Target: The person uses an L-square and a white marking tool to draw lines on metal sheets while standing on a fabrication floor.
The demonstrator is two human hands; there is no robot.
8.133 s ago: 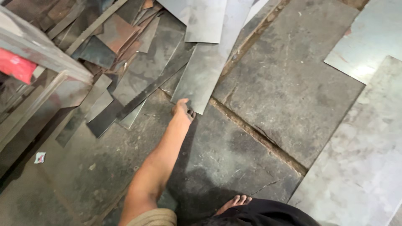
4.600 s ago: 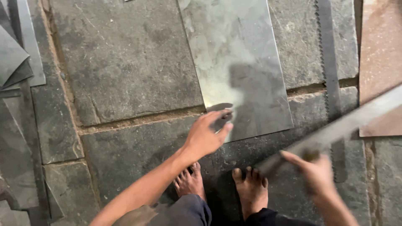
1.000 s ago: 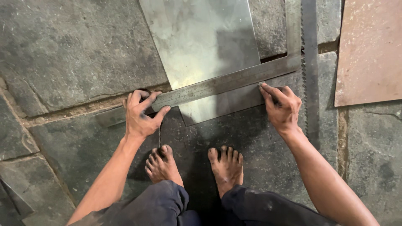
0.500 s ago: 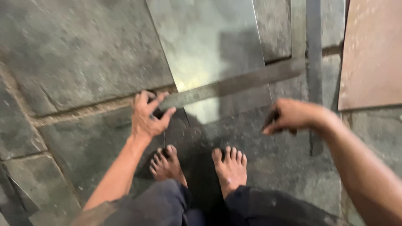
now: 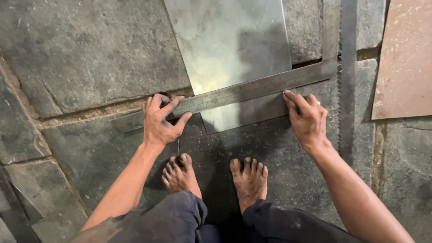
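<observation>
The stone floor [image 5: 81, 54] is laid in big grey slabs with gritty, sand-filled joints. On it, running up out of view at the far edge, lies a grey metal sheet [image 5: 229, 40], its near edge just ahead of the person's bare feet [image 5: 216, 180]. A rust-brown sheet [image 5: 405, 58] lies flat toward the floor's right edge, well apart from the grey one. Between them a long toothed saw blade [image 5: 347, 90] runs straight along the floor.

Across the near end of the grey sheet rests a large steel square [image 5: 243, 92], its long arm slanting up to the right, its short arm turning away along the sheet's right side. The left hand [image 5: 161, 120] presses down on the square's left end, fingers spread flat, not closed round anything; a thin dark rod shows just below it. The right hand [image 5: 308, 118] sits at the square's near edge on the right, fingers drawn together at the tip; whether that grip holds something, I cannot tell.
</observation>
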